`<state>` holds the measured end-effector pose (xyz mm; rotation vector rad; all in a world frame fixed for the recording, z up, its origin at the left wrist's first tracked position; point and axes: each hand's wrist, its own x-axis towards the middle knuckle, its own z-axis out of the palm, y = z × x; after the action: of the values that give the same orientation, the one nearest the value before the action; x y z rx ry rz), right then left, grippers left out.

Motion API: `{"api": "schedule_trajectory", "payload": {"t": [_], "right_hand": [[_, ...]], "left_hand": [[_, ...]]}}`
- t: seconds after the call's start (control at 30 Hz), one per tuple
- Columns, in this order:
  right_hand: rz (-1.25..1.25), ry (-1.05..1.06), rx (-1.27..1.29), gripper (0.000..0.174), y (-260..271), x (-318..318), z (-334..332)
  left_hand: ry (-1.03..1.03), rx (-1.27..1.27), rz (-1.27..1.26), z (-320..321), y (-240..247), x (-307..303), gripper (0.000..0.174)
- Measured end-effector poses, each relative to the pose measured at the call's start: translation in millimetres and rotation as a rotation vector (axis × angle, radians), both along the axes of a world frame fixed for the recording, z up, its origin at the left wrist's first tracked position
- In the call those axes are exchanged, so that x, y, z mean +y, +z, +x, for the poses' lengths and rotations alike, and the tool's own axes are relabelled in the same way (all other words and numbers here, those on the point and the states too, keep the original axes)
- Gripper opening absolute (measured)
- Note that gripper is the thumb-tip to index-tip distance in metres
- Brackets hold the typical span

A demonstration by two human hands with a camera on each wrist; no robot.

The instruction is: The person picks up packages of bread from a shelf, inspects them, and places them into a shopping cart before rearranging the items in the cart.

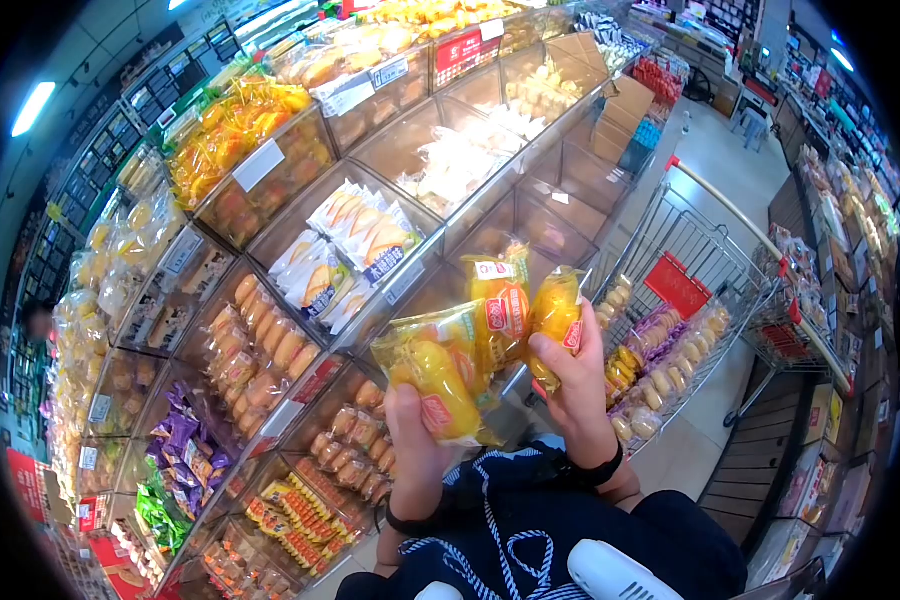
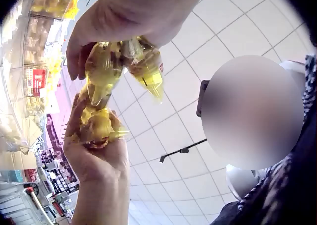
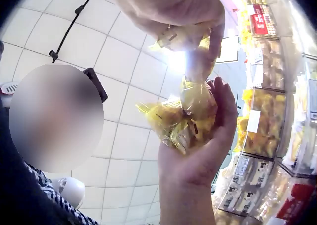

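Observation:
In the head view my left hand (image 1: pixel 417 440) grips a clear-wrapped yellow bread packet (image 1: pixel 440 385), its thumb across the front. Another yellow bread packet (image 1: pixel 505 312) with a red label stands between the hands and overlaps the first. My right hand (image 1: pixel 578 388) holds a slimmer yellow bread packet (image 1: pixel 557 312), thumb on its lower front. From below, the left wrist view shows the crinkled wrapper ends (image 2: pixel 103 76) under the left hand (image 2: pixel 133 14). The right wrist view shows packets (image 3: pixel 190 113) resting against the left palm (image 3: pixel 198 168); the right hand's fingers (image 3: pixel 215 41) curl round its packet.
Tiered clear bins (image 1: pixel 430 245) of packaged bread and pastries line the left and front. A wire shopping cart (image 1: pixel 735 270) holding long bread packs (image 1: pixel 670 370) stands at right, on a tiled floor (image 1: pixel 685 455). More shelves (image 1: pixel 850 200) run along the far right.

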<state>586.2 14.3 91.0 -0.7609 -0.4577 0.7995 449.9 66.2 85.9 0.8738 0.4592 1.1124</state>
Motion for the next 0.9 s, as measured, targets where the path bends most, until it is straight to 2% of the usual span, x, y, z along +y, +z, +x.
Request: {"api": "schedule_trajectory", "payload": {"t": [0.27,0.53,0.6,0.77,0.9], "right_hand": [[-0.070,0.100,-0.078,0.061,-2.3,4.1,-0.8],[0.072,0.093,0.098,0.056,-0.3,2.4,0.4],[0.087,0.094,0.151,0.058,-0.5,2.2,0.3],[0.127,0.102,0.236,0.062,-3.7,1.9,3.7],[0.096,0.089,0.093,0.057,-1.1,4.7,1.1]], "left_hand": [[0.115,-0.038,-0.031,-0.8,6.5,-0.6,0.052],[0.220,0.080,0.092,0.5,-8.6,7.1,0.049],[0.117,-0.004,-0.021,-1.2,-1.9,9.6,0.050],[0.182,-0.086,-0.118,1.2,-4.2,12.1,0.050],[0.205,-0.140,-0.219,2.5,-4.4,11.7,0.050]]}}
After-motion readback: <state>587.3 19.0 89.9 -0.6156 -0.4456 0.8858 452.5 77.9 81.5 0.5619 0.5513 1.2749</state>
